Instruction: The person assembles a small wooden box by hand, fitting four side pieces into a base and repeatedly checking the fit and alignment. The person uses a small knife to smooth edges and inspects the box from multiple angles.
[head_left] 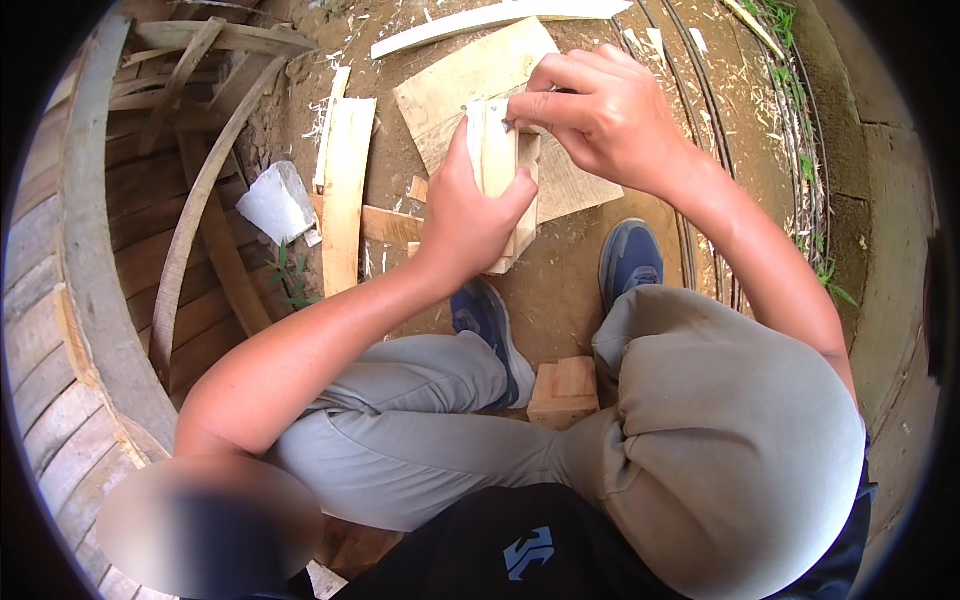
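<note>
My left hand [465, 215] is wrapped round a small piece of joined wooden strips [495, 155], held up in front of me with the thumb on its right side. Small dark spots like nail heads show at its far end. The fingers of my right hand [615, 120] are pinched together against the far right edge of this wood. What sits between those fingertips is too small to make out. Below both hands, a flat wooden board [440, 90] lies on the dirt ground, partly covered by them.
Left of the board lie wooden strips [350, 190] and a whitish block [278, 203]. A wood block [563, 392] rests between my shoes. Long dark cables [705, 80] run along the right. A curved wooden frame [90, 200] stands at left; a blurred oval covers the lower left.
</note>
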